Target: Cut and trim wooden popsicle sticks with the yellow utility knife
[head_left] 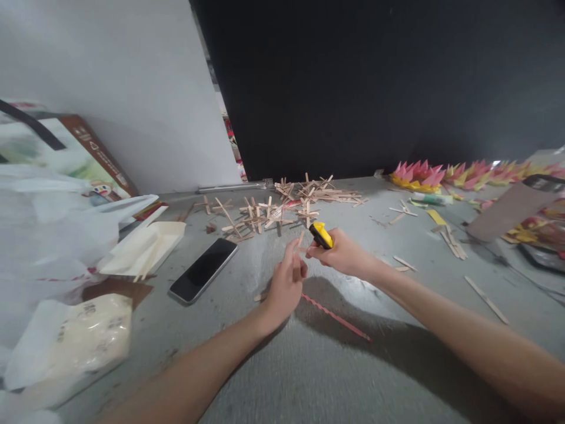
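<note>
My left hand pinches a small wooden craft stick that points up and away from me. Close beside it on the right, my right hand is closed around a yellow-and-black utility knife, its handle end tilted up to the left. The fingertips of both hands nearly meet at the stick, and the blade is not visible. Beneath the hands lies a twisted pink strip on the grey surface. Just beyond stand several crossed-stick pieces and a pile of loose wooden sticks.
A phone lies to the left, near a paper tray with chopsticks, a tissue pack and white plastic bags. Pink-and-yellow paper flowers line the right rear, with a glue stick and scattered sticks. A black panel rises behind.
</note>
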`<move>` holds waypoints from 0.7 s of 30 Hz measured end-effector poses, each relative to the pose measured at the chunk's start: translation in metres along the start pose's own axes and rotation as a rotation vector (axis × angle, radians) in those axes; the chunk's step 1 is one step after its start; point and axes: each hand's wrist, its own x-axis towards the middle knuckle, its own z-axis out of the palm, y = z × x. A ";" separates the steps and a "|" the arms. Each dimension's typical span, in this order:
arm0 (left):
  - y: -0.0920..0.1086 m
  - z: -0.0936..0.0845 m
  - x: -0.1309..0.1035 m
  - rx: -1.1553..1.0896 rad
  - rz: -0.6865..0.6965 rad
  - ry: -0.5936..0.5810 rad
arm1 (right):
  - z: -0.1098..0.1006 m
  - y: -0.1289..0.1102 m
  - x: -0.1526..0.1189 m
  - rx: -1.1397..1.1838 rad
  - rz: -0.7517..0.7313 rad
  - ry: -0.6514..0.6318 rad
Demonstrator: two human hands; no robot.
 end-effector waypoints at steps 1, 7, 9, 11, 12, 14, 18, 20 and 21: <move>-0.001 -0.001 0.000 -0.002 0.001 0.011 | 0.005 0.001 0.000 0.006 -0.008 0.020; 0.004 -0.004 -0.002 0.056 0.009 -0.021 | 0.011 0.005 -0.001 -0.022 -0.024 0.065; 0.006 -0.002 -0.002 0.079 0.000 -0.043 | 0.000 0.003 0.000 -0.049 0.016 0.002; 0.007 0.000 -0.002 0.099 0.020 -0.050 | -0.009 0.000 0.002 -0.024 0.047 -0.054; 0.007 0.001 -0.001 0.099 0.027 -0.049 | -0.011 -0.001 0.002 -0.010 0.053 -0.065; 0.006 0.001 -0.001 0.080 0.011 -0.037 | -0.008 -0.001 0.002 0.003 0.038 -0.049; 0.002 -0.002 -0.001 -0.004 -0.022 -0.008 | 0.014 0.005 -0.001 0.032 -0.022 0.056; 0.001 -0.003 -0.002 -0.031 0.000 -0.002 | 0.021 0.007 -0.003 0.039 -0.027 0.096; 0.001 -0.004 -0.002 -0.033 0.010 -0.003 | 0.021 0.007 -0.003 0.034 -0.028 0.100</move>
